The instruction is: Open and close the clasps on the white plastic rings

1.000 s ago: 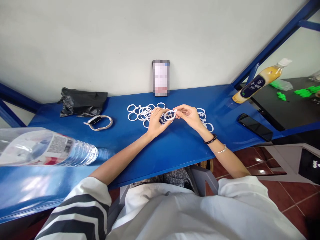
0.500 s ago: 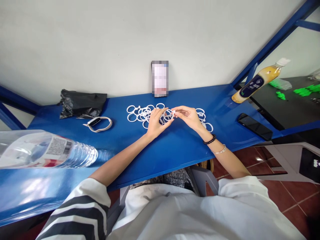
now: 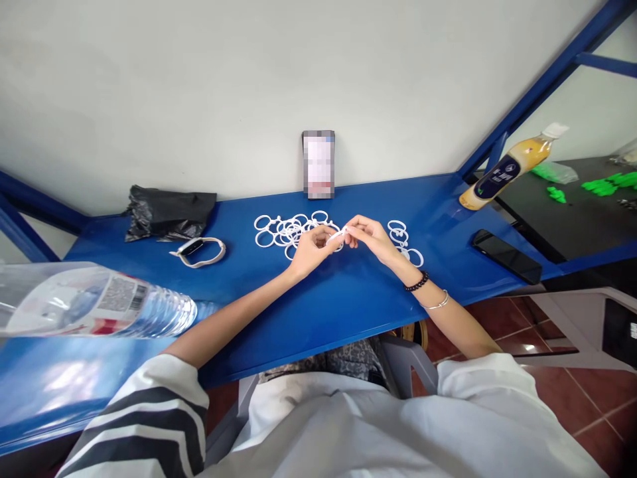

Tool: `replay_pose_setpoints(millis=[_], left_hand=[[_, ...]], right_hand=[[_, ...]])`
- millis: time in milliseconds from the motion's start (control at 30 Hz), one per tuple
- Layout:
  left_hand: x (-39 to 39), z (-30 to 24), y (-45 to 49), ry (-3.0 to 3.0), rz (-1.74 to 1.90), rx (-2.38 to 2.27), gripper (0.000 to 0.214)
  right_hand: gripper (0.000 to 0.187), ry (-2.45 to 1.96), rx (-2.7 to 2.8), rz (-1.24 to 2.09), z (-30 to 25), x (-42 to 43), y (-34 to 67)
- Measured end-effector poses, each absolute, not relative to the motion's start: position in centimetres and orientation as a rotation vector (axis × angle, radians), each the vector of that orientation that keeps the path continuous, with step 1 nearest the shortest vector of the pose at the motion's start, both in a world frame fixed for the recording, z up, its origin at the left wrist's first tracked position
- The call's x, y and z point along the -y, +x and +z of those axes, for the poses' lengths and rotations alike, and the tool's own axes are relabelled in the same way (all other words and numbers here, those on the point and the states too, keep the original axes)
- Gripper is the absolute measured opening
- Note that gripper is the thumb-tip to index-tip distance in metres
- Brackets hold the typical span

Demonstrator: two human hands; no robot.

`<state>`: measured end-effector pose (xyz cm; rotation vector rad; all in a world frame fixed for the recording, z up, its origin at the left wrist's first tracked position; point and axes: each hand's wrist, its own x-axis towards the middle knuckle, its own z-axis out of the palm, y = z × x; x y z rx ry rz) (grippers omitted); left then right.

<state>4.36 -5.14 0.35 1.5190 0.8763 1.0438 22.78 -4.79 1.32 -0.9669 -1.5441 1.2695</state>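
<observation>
Both of my hands meet over the middle of the blue table, holding one thin white plastic ring (image 3: 336, 237) between them. The thumb and curled fingers of my left hand (image 3: 311, 253) pinch its left side. At the ring's right edge, the fingertips of my right hand (image 3: 374, 240) grip a small part that they mostly hide. Beside and behind my left hand lies a heap of white rings (image 3: 289, 230) with small knobs, overlapping one another. A smaller group of white rings (image 3: 399, 234) lies right of my right hand.
A phone (image 3: 318, 166) leans against the wall. To the left are a black plastic bag (image 3: 172, 211), a pale-strapped watch (image 3: 204, 261) and a large clear bottle (image 3: 119, 299). A dark phone (image 3: 505, 255) and a yellow drink bottle (image 3: 512, 166) are at the right.
My left fingers, stretched out before, are now curled in around the ring. The ring has tipped to a flatter angle. My right hand keeps its pinch, and the view has shifted slightly.
</observation>
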Motion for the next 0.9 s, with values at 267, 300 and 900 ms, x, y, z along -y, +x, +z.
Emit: replay_pose_setpoints(millis=[267,300,900], left_hand=[[4.7,-0.2,3.5,1.427,0.868,-0.804,0.049],[4.7,-0.3,3.5,1.408,0.851,-0.793,0.050],[4.2,-1.4,3.4,1.301,0.775,-0.728,0.052]], right_hand=[[0.040,-0.989,1.629,1.386,0.9,5.4,22.1],[0.040,-0.982,1.620,1.408,0.8,5.5,22.0],[0.043,-1.029,1.519,1.487,-0.3,5.3,21.4]])
